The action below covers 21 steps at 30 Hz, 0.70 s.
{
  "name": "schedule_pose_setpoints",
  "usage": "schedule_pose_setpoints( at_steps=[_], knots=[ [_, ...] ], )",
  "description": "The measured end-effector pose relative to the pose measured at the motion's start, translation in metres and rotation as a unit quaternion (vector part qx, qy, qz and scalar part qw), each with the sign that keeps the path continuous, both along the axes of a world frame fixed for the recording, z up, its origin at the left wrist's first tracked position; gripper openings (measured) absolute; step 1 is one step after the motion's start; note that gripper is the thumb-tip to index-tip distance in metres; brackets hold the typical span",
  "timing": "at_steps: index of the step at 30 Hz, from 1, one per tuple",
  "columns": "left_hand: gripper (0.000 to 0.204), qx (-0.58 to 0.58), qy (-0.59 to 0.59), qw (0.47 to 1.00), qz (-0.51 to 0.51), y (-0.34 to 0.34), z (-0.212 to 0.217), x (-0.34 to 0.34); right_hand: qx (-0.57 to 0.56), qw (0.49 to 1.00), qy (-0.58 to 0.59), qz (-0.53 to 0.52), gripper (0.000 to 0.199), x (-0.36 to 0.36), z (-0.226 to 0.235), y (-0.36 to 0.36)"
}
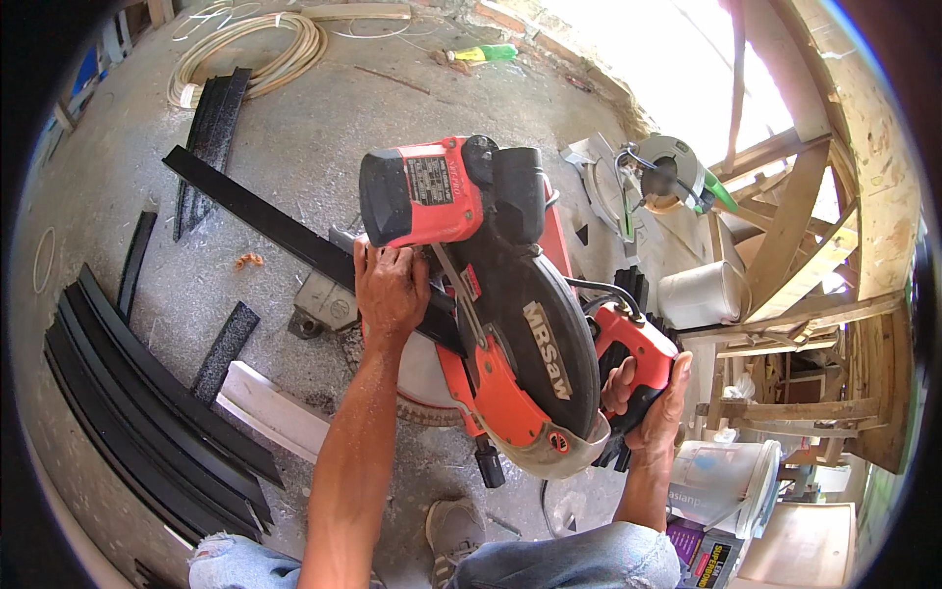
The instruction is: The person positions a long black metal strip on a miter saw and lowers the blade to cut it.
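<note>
A red and black mitre saw (510, 304) stands on the concrete floor in front of me. A long black strip (257, 216) lies across its base, running up and to the left. My left hand (391, 290) presses down on this strip just left of the blade guard. My right hand (650, 398) is closed around the saw's red handle (633, 344) at the right. The blade itself is hidden under the black guard.
A stack of black strips (147, 412) lies at the left, with more (211, 128) beside a coil of pale hose (260, 49). A white board (275, 412) lies near my left arm. A circular saw (672, 177), white buckets (721, 481) and wooden frames (795, 294) crowd the right.
</note>
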<state>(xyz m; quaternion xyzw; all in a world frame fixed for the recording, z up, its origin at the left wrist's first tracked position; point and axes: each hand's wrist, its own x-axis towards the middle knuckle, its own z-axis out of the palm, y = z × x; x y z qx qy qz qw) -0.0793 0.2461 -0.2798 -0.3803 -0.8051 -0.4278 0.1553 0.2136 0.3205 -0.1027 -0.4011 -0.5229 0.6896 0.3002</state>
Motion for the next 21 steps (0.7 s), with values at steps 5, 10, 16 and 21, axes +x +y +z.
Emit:
schedule_pose_setpoints(
  at_steps=[5,10,16,21],
  knots=[
    [0.021,-0.011,-0.005,1.000,0.002,0.0009,-0.0001,0.0007,0.009,1.000,-0.005,-0.003,0.076,-0.0001,-0.0001,-0.0002],
    [0.020,0.001,-0.012,1.000,-0.003,0.0002,0.0033,0.0010,0.012,1.000,-0.001,0.013,0.076,0.0008,-0.0001,0.0008],
    [0.020,-0.002,-0.006,1.000,-0.001,0.0002,0.0023,0.0011,0.012,1.000,-0.004,0.007,0.076,0.0010,-0.0004,-0.0004],
    [0.022,-0.024,-0.021,0.999,-0.010,-0.0022,0.0009,0.0006,0.019,1.000,-0.001,0.018,0.076,0.0010,-0.0001,0.0001]
  ],
)
